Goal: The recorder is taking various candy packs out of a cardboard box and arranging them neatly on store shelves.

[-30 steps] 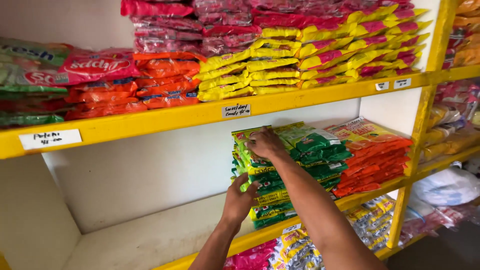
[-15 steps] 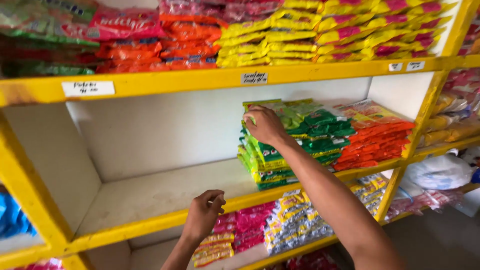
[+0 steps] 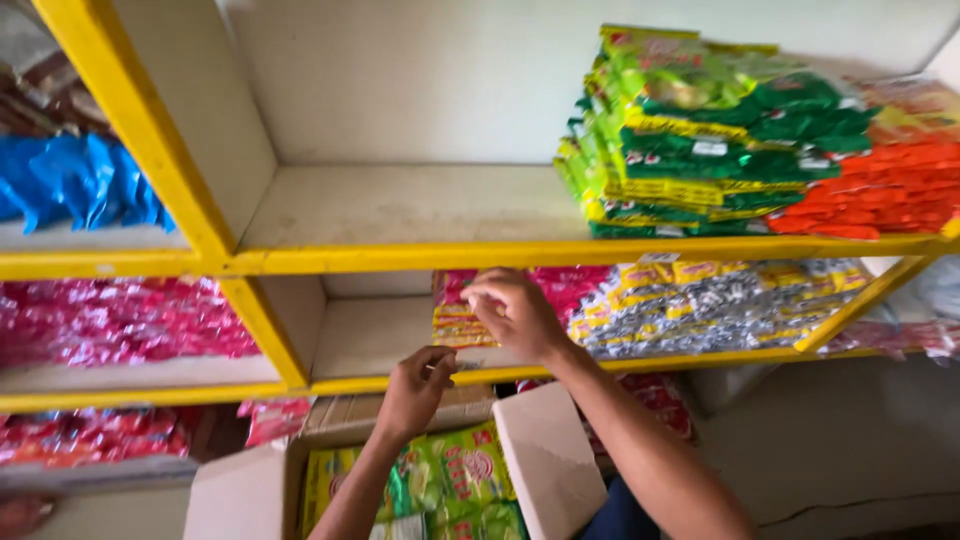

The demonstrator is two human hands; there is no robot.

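Observation:
My right hand [image 3: 515, 312] is in front of the lower shelf, fingers pinched together, right before a stack of yellow-and-red packets [image 3: 462, 322]; nothing clearly sits in it. My left hand [image 3: 415, 388] hovers lower, fingers loosely curled, just above an open cardboard box [image 3: 545, 460] that holds green and yellow snack packets [image 3: 440, 485]. On the shelf above stands a stack of green and yellow packets [image 3: 690, 140] with orange packets [image 3: 890, 190] to its right.
The yellow shelf frame [image 3: 560, 252] runs across the view with a slanted upright [image 3: 150, 140] at left. Blue packets [image 3: 80, 180] and pink packets [image 3: 110, 320] fill the left bays. Silver-and-yellow packets [image 3: 720, 300] lie right of my hands.
Both hands have dropped from the green stack on the middle shelf to the lower shelf and box. The view has tilted downward and the open box has come into sight.

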